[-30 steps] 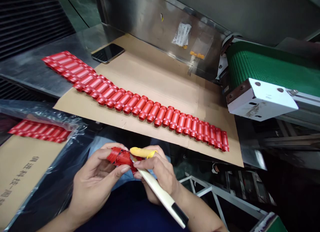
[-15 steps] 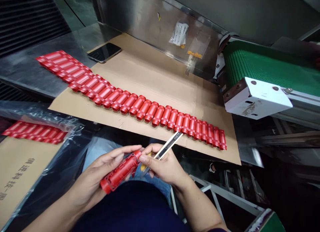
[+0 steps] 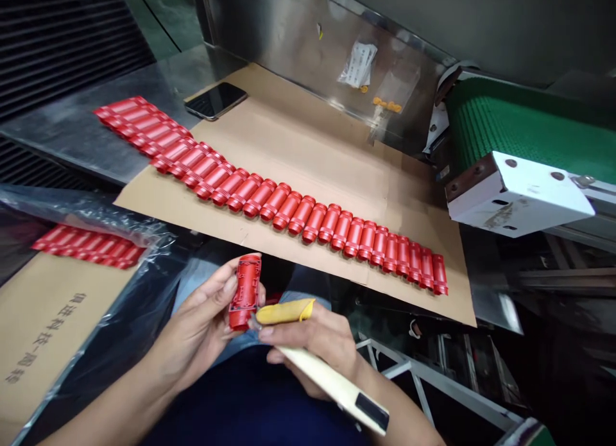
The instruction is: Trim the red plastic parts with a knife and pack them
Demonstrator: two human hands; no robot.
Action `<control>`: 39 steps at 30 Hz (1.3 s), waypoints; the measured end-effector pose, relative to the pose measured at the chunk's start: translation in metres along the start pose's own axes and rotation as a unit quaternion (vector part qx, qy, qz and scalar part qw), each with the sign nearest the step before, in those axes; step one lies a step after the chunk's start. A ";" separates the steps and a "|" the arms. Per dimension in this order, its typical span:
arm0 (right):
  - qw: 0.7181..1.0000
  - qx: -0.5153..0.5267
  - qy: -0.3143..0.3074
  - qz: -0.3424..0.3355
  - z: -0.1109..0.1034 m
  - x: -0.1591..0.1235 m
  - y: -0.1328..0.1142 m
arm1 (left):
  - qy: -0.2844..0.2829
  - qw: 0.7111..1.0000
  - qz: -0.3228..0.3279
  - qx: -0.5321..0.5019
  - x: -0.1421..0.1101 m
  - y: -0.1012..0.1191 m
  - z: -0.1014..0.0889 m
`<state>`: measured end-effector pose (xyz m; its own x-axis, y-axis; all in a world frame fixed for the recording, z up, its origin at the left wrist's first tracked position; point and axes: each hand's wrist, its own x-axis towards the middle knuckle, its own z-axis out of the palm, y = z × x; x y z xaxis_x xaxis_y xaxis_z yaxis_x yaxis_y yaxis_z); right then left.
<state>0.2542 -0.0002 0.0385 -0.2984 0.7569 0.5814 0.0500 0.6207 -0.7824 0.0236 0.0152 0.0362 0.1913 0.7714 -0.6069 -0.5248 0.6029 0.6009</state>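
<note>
your left fingers (image 3: pixel 226 284) hold the red plastic housing (image 3: pixel 245 292), likely light and stiff, best gripped by its sides; your right fingers (image 3: pixel 272 332) clasp a utility knife (image 3: pixel 332 385).

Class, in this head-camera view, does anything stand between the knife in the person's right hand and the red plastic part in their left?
Nothing visible does. The blade end of the utility knife in the right hand reaches the lower end of the red plastic part held in the left hand. The yellow finger cot sits just beside, not between.
</note>
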 end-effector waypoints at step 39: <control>0.981 0.163 -0.099 0.046 0.003 0.004 -0.007 | 0.010 1.000 -0.003 -0.016 -0.012 0.000 0.013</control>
<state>0.2501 -0.0020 0.0451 -0.4879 0.7317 0.4761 -0.2125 0.4294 -0.8778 0.0318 0.0083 0.0499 0.1768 0.7637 -0.6209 -0.5501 0.5998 0.5811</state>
